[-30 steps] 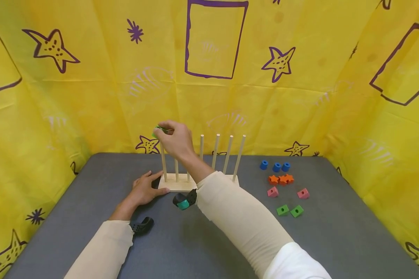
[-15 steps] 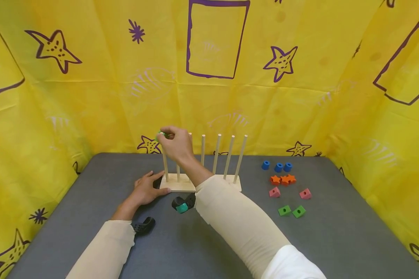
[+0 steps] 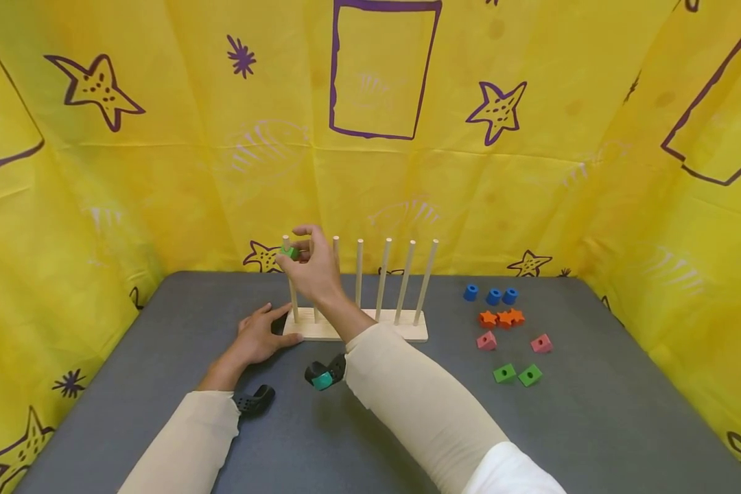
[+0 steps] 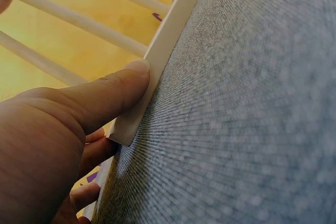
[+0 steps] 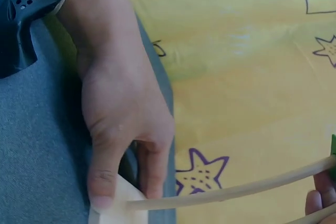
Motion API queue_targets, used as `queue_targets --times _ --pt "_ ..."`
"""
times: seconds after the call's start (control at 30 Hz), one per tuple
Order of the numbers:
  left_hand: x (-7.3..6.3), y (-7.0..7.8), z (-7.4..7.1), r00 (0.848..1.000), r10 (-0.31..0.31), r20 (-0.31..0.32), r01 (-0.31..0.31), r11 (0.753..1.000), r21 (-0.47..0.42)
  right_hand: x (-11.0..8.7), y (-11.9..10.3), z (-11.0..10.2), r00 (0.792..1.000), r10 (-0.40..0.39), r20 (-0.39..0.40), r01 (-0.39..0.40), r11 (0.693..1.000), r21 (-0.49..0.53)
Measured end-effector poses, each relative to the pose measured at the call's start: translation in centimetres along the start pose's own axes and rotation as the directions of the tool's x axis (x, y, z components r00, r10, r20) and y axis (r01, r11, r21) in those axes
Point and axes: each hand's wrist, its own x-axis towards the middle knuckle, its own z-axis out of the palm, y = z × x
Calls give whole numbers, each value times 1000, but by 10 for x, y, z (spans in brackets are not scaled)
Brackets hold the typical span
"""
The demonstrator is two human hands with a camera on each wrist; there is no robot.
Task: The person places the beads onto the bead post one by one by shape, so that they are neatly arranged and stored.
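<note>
A wooden peg stand (image 3: 407, 332) with a row of upright dowels stands towards the back of the grey table. My left hand (image 3: 257, 336) grips the left end of its base, thumb (image 4: 131, 82) along the front edge and fingers at the back. High on the leftmost dowel (image 3: 293, 295) is a green block (image 3: 289, 252), with the dowel's tip showing above it. My right hand (image 3: 316, 271) pinches this block between thumb and fingers, index finger raised. In the right wrist view, only an edge of the green block (image 5: 333, 153) shows at the right.
To the right of the stand lie several loose pieces: blue cylinders (image 3: 494, 296), orange stars (image 3: 504, 319), pink blocks (image 3: 486, 340) and two green blocks (image 3: 530, 374). A yellow patterned cloth (image 3: 272, 185) hangs around the back and sides of the table (image 3: 370, 439).
The green block has come down a little on the leftmost dowel, whose tip now shows above it. My right index finger has lifted. The left hand stays on the base.
</note>
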Motion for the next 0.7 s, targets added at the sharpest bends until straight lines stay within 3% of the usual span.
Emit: queue_targets --times 0.33,0.7 --pt "-1 -2 2 1000 27 -14 -27 1000 -4 -9 16 6 997 25 -67 -24 1000 19" --pt "0 -5 3 998 46 -34 -46 999 -4 -18 38 15 981 159 -114 -156 987 30"
